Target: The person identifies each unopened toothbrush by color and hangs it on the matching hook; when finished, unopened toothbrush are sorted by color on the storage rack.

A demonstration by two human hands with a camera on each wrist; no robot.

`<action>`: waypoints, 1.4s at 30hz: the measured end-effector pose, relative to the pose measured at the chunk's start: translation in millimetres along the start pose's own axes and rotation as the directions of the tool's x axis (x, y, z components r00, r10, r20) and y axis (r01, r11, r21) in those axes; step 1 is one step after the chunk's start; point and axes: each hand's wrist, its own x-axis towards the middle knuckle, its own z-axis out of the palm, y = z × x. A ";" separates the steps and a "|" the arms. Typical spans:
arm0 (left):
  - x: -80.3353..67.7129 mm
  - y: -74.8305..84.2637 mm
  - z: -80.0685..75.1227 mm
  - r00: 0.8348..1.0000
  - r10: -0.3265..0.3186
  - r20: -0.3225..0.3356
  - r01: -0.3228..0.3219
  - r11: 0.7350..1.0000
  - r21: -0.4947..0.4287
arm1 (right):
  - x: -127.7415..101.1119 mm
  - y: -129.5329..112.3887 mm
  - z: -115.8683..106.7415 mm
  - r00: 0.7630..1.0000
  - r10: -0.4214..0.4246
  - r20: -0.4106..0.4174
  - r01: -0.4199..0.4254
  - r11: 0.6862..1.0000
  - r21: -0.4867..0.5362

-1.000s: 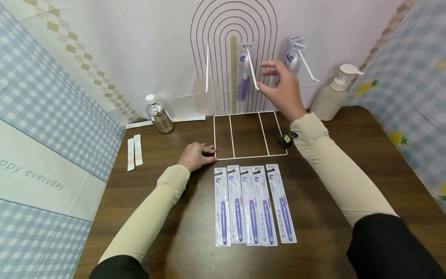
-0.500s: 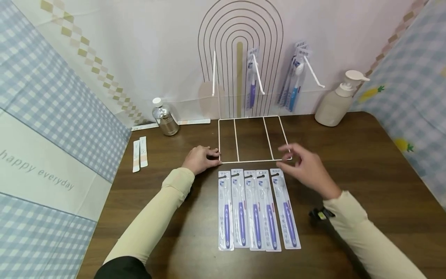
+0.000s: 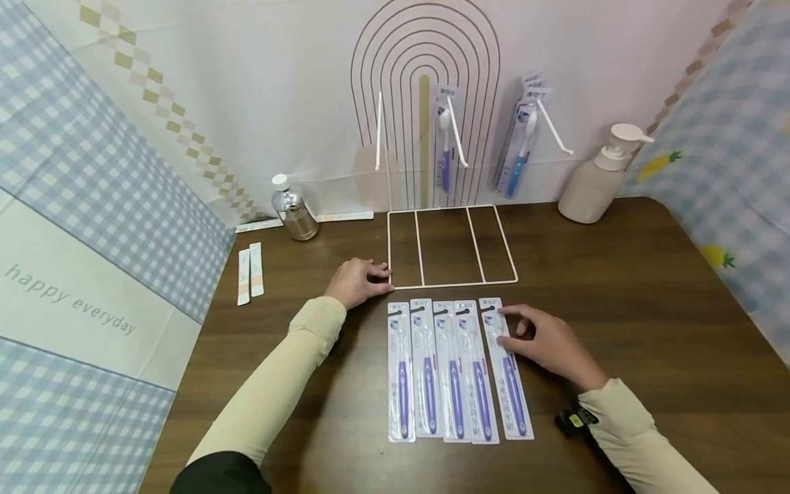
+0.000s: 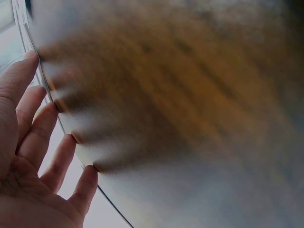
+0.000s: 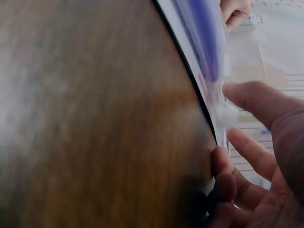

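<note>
Several packaged purple toothbrushes lie in a row on the table. At the right end of that row, my right hand (image 3: 549,343) has thumb and forefinger at the upper part of one toothbrush pack (image 3: 507,374). In the right wrist view, thumb and forefinger are spread beside this pack (image 5: 202,35), a gap between them. My left hand (image 3: 353,283) rests at the near left corner of a white wire rack (image 3: 453,283). Its fingers (image 4: 59,159) are spread with tips on the table in the left wrist view. Toothbrush packs hang on the rack's middle hook (image 3: 458,134) and right hook (image 3: 554,127).
The left hook (image 3: 378,130) carries nothing. A clear bottle with a white cap (image 3: 296,213) stands at the back left, near narrow paper sachets (image 3: 249,273). At the back right is a cream pump bottle (image 3: 589,182). Patterned cloth hangs around the table.
My right hand has come down from beside the middle hook to the rightmost toothbrush pack on the table. My left hand stays at the rack's corner.
</note>
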 end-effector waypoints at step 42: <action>-1.3 1.3 -1.4 1.000 -0.008 0.009 0.008 1.000 0.004 | 7.3 -7.2 -7.2 0.995 -0.063 -0.080 0.057 0.995 -0.081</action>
